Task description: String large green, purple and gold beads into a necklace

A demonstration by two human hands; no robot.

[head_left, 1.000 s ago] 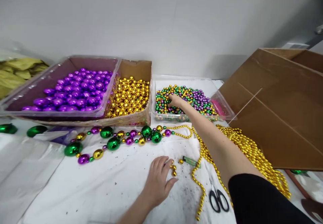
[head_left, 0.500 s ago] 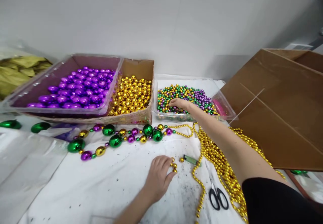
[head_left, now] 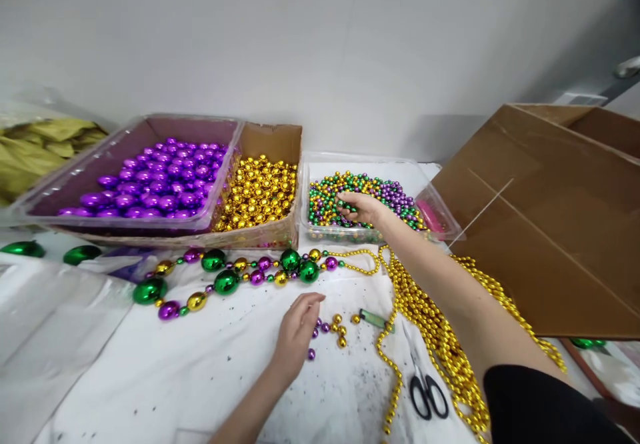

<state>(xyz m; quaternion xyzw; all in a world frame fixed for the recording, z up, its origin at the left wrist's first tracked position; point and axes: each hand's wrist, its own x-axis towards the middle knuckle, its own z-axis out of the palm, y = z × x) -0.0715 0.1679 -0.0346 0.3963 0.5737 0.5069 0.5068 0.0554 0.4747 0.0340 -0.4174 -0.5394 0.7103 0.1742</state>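
My left hand (head_left: pixel 296 332) rests on the white cloth with its fingers stretched out and holds nothing. Right beside it lie a few small purple beads (head_left: pixel 325 327) and a cluster of small gold beads (head_left: pixel 342 331). My right hand (head_left: pixel 361 208) is over the clear plastic tray (head_left: pixel 345 233) of mixed green, gold and purple beads (head_left: pixel 367 183). Its thumb and fingers pinch a small green bead (head_left: pixel 341 203). In front of the tray lies a bead necklace (head_left: pixel 227 282) with big green, gold and purple balls.
Purple balls (head_left: pixel 165 171) fill a plastic bin, left of a cardboard box of gold beads (head_left: pixel 260 194). Scissors (head_left: pixel 428 396), a green lighter (head_left: pixel 375 319) and gold bead strands (head_left: pixel 430 317) lie at the right. A large cardboard box (head_left: pixel 545 231) stands beyond them.
My left hand has drawn away from the gold beads and opened; purple beads now show beside it. My right hand has lifted slightly over the bead tray. The view has shifted a little.
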